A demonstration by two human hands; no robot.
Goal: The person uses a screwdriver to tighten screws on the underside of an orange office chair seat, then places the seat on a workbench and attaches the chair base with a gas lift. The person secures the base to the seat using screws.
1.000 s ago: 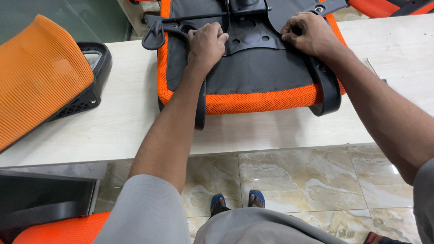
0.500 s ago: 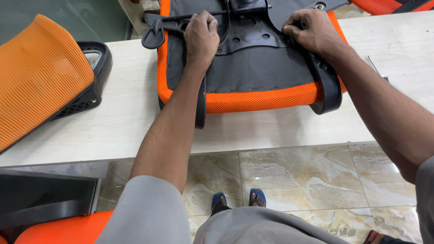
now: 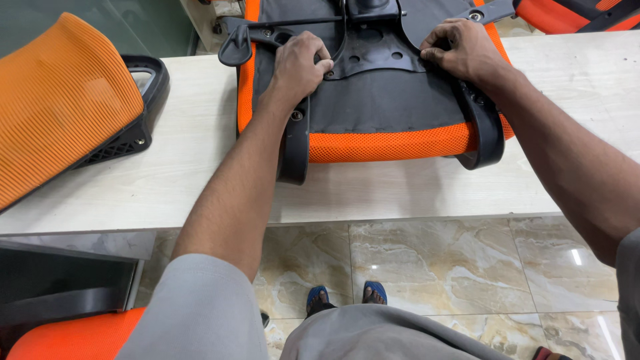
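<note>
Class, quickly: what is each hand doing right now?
Left hand: fingers curled, pressing the black plate under the seat.
Right hand: fingers pinching the plate's edge.

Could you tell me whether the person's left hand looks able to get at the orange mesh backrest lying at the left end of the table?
Probably yes. The left hand rests on the upturned seat, and only bare table lies between it and the orange mesh backrest.
</note>
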